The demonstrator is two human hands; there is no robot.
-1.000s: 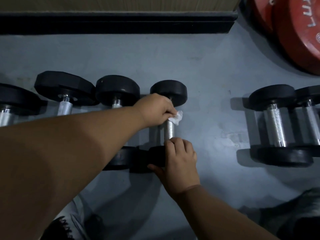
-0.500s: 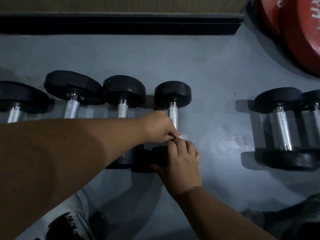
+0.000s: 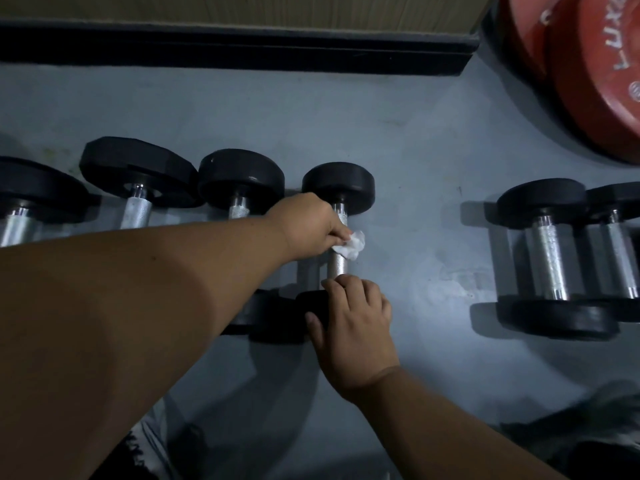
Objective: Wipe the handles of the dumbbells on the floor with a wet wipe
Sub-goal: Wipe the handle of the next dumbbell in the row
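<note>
A small black dumbbell with a silver handle lies on the grey floor. My left hand grips a crumpled white wet wipe wrapped round the upper middle of that handle. My right hand rests on the dumbbell's near black head, fingers curled over its top edge and hiding most of it. My left forearm covers the near halves of the dumbbells to the left.
Three more dumbbells lie in a row to the left. Two larger ones lie to the right. Red weight plates lean at the top right. A black skirting runs along the wall. Dark clothing shows at the bottom right.
My left hand slid the wipe down the handle to my right hand, then back up to the upper middle. My right hand stayed on the near head.
</note>
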